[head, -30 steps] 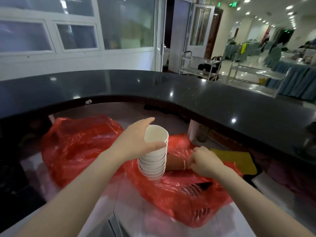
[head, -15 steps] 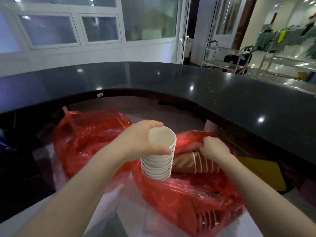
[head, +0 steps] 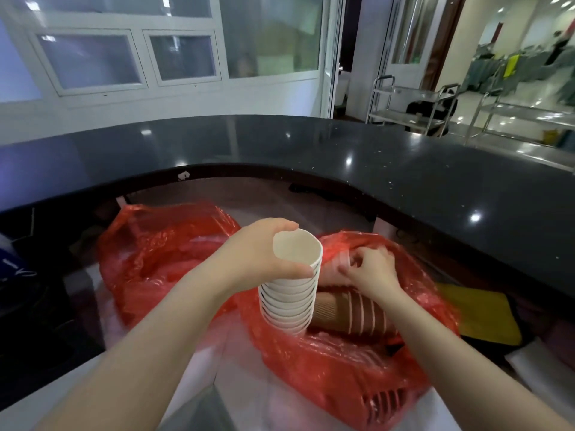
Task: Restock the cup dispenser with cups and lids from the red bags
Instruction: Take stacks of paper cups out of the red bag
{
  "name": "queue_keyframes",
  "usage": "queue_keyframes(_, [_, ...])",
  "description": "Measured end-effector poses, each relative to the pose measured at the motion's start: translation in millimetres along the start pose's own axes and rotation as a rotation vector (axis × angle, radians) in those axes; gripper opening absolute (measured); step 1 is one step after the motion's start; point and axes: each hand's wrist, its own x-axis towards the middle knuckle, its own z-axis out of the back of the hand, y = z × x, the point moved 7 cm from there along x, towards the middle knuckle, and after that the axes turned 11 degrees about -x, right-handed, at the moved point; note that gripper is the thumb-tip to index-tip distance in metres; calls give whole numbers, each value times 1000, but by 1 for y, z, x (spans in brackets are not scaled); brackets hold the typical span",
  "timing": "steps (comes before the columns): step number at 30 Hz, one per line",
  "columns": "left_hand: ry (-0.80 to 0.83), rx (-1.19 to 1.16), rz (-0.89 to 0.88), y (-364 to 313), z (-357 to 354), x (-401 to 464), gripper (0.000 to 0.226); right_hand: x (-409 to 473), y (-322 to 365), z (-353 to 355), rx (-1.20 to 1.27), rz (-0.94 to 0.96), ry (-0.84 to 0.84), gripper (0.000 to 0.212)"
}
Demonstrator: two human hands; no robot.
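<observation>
The left hand (head: 264,259) wraps its fingers round the top of a tall stack of white paper cups (head: 291,293) and holds it upright over the near red plastic bag (head: 336,368). The right hand (head: 370,272) reaches into that bag with fingers bent and spread, just above a lying row of brown ribbed paper cups (head: 351,312); I cannot tell if it holds anything. The cups look light and easy to squash, so gripping the sides near the rim, not too hard, seems best. A moment ago the right hand gripped the brown cups; now it has let go and lifted. A second red bag (head: 161,256) lies to the left, under the edge of the curved black counter (head: 311,150).
</observation>
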Motion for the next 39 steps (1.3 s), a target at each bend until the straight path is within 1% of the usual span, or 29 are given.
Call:
queue_keyframes(2, [-8,-15,-4,1,-1,0,82,-23,21,11,100,77,-80,29])
queue_keyframes(7, [-3,-29,-15,2,-2,1,82,-58,47,25,284,173,-151,31])
queue_keyframes(10, [0,-26,-4,4,-2,2,89,-65,43,31,245,157,-172,21])
queue_keyframes(12, [-9,-30,-5,4,-2,3,88,-69,41,35,188,177,-180,16])
queue_keyframes(15, [-23,-41,-1,3,-1,8,86,-73,42,46,38,280,-230,18])
queue_keyframes(17, [-23,-44,8,3,-1,11,86,-76,39,55,-3,311,-263,17])
queue_keyframes(20, [-30,-47,12,3,-2,15,86,-88,30,67,22,333,-306,17])
queue_keyframes(24, [-16,-74,10,2,-2,23,82,-97,14,77,168,375,-230,18])
queue_keyframes(27, [43,-91,6,2,-4,27,81,-98,1,89,242,318,-254,24])
queue_keyframes(29, [75,-101,3,2,-7,30,80,-96,-9,98,299,245,-290,22])
queue_keyframes(32, [101,-96,-10,1,-10,32,80,-92,-20,109,335,163,-296,20])
queue_keyframes(36, [76,-134,-25,2,-12,31,82,-88,-38,119,396,42,-296,20])
queue_keyframes(39, [18,-147,-43,4,-13,26,82,-87,-54,113,551,-92,-251,18])
